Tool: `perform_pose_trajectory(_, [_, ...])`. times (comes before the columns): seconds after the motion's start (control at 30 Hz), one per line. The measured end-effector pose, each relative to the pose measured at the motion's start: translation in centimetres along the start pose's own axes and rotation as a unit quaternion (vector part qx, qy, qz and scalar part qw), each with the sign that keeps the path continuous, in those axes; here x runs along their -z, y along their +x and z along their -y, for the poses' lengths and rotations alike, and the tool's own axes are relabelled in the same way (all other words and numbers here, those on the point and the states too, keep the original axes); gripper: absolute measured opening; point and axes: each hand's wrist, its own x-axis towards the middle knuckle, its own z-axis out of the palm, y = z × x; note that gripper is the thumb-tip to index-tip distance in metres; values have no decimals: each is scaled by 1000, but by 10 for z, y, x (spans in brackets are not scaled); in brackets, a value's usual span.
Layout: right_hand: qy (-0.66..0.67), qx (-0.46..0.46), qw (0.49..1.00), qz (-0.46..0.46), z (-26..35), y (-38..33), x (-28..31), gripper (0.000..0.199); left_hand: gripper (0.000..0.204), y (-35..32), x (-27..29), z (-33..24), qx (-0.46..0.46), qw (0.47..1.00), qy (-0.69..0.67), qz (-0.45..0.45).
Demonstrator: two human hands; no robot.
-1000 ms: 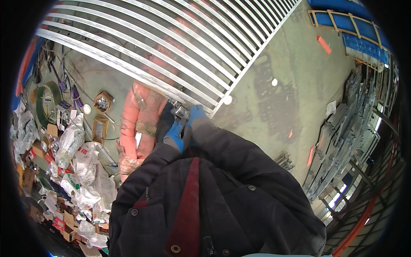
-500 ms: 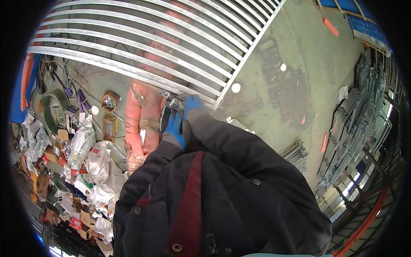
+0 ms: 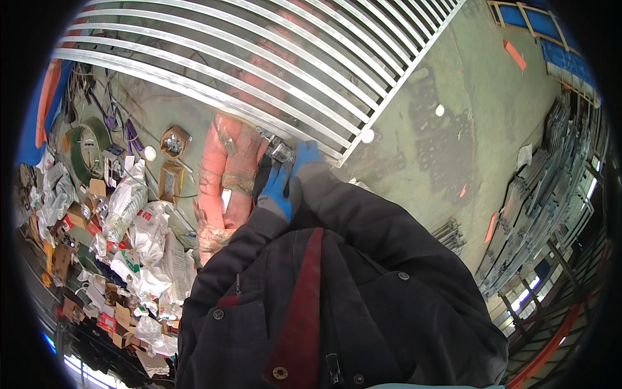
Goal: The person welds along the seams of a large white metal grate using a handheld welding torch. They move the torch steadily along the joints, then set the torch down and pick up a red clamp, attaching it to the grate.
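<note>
My left hand (image 3: 277,191), in a blue and grey glove, is wrapped round the dark body of a hand-held power tool. The silvery metal head of this power tool (image 3: 280,152) lies close to the near edge of a white metal railing panel (image 3: 214,107); its exact kind is hard to make out. My right hand (image 3: 306,157), gloved alike, is beside the tool head, close to the panel's near corner. Its fingers are partly hidden, and I cannot tell whether they grip the tool or the rail.
Pink-wrapped bundles (image 3: 217,162) lie under and beside the panel. To the left are open cardboard boxes (image 3: 172,181), a green coil (image 3: 89,152), and piled white bags (image 3: 149,240). Stacked metal sections (image 3: 531,201) stand at the right. White round pieces (image 3: 368,136) lie on the floor.
The view has shifted slightly, so the panel, hands and tool appear a little farther right. Both hands keep about the same place at the panel's edge.
</note>
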Motion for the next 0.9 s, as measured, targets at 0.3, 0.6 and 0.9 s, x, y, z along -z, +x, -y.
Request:
perform_pose_trajectory(0.3, [-20,13,1000,-8,4,-3,9,52,59,3,-5,7,-3,1000,9,-3])
perform_pose_trajectory(0.6, [-15,11,1000,-19,17,12,-9,53,54,8,10,10,-19,998,-36,-42])
perform_pose_trajectory(0.9, [-10,18,1000,-9,24,11,-4,53,57,10,11,13,14,999,-43,-28])
